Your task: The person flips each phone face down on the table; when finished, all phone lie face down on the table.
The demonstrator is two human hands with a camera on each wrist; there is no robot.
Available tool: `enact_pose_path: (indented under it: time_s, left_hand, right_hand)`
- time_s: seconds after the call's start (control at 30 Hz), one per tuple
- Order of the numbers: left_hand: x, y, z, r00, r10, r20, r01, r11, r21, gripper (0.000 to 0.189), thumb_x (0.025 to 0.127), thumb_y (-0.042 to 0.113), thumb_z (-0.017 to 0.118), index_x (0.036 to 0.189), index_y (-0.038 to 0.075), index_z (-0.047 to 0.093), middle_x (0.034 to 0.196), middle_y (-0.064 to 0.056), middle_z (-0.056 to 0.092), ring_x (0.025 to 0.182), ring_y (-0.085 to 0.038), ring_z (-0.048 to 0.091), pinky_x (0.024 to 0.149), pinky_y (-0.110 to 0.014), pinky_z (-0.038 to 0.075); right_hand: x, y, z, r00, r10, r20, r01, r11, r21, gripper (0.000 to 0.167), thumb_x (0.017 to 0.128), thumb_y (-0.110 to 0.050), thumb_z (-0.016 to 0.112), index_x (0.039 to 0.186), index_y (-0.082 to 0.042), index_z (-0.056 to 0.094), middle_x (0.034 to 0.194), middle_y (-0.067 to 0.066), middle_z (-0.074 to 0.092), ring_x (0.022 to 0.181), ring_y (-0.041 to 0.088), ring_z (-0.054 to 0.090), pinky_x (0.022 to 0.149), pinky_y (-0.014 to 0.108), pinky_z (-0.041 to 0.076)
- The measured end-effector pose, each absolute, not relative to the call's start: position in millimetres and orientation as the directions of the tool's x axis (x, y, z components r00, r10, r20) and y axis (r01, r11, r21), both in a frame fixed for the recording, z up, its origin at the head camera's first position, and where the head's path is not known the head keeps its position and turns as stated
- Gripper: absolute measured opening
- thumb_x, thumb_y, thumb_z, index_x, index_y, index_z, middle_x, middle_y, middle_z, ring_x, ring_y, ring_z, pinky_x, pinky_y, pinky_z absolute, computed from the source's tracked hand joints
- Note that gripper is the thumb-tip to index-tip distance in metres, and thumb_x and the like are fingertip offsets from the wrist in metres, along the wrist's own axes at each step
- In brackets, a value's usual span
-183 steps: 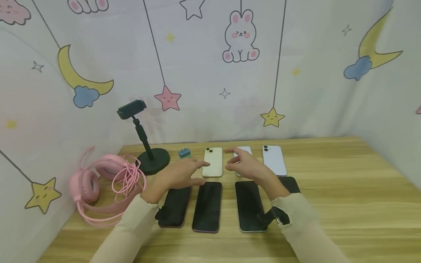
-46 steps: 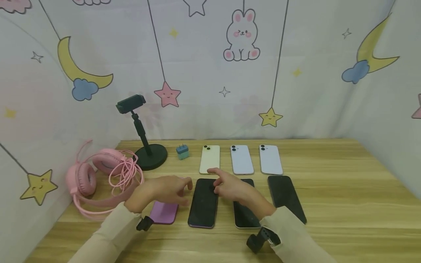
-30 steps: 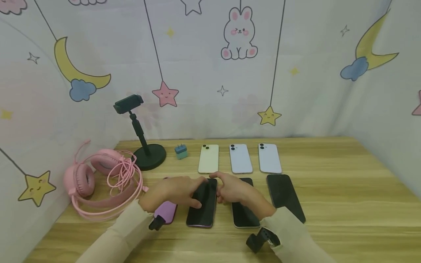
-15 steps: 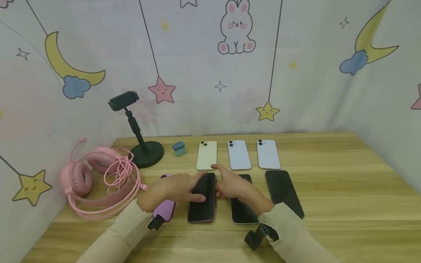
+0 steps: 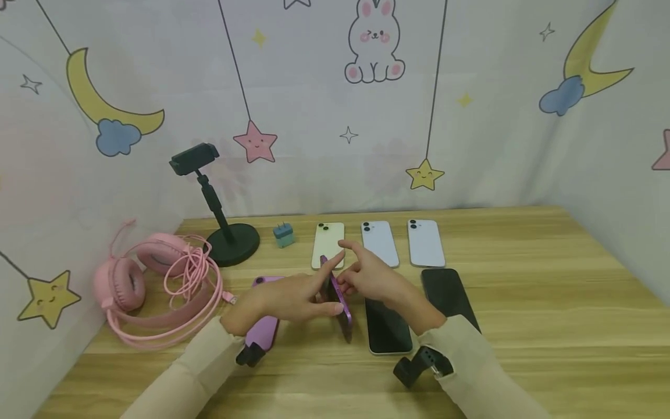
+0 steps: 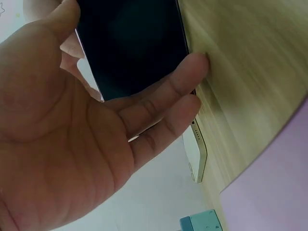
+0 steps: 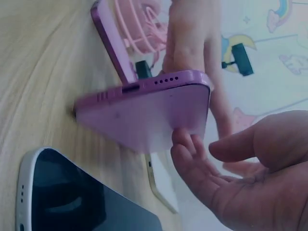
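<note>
Pink headphones [image 5: 111, 285], then a purple smartphone [image 5: 263, 333] lying back-up on the table [image 5: 528, 297]. The left hand [image 5: 294, 297] grips a second smartphone [image 7: 139, 115], tipped up on edge; the right hand [image 5: 378, 278], fingers loosely bent, touches its purple back. Past them, a black-screened phone [image 5: 388, 334] lies flat.

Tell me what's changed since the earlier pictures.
The black-screened phone with a purple frame, flat before, is tipped right edge up between the left hand and right hand. The purple phone at far left now shows its back. The pink padded headphones stayed put.
</note>
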State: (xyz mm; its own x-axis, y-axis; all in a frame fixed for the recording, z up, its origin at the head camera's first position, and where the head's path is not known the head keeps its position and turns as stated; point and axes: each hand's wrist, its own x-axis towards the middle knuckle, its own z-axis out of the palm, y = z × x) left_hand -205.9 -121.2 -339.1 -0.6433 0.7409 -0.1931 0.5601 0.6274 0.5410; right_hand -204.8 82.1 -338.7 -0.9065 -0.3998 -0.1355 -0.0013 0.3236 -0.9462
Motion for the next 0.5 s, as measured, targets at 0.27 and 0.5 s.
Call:
enact_pose_path:
  time_s: [0.27,0.5]
  left_hand:
    - [-209,-127,-335,-0.624,0.746,-0.232,0.554,0.632,0.543,0.087,0.101,0.05,0.054,0.162,0.015,0.002,0.078,0.002,0.054,0.069,-0.008,0.052,0.066,-0.027,0.045]
    - [-210,-130,-331,-0.598,0.777,-0.196,0.583,0.589,0.56,0.082,0.101,0.045,0.057,0.162,0.02,0.008,0.096,0.002,0.058,0.075,-0.009,0.054,0.068,-0.028,0.047]
  right_hand:
    - [-204,81,-341,-0.868,-0.442,-0.225,0.074,0.333,-0.94,0.067,0.098,0.005,0.054,0.156,-0.01,0.026,0.101,0.016,0.07,0.093,0.025,0.069,0.088,0.04,0.055]
    - [-207,84,-348,-0.833,-0.452,-0.32,0.132,0.399,-0.907,0.06,0.1,0.002,0.054,0.153,-0.013,0.03,0.107,0.017,0.066,0.095,0.026,0.068,0.093,0.045,0.052]
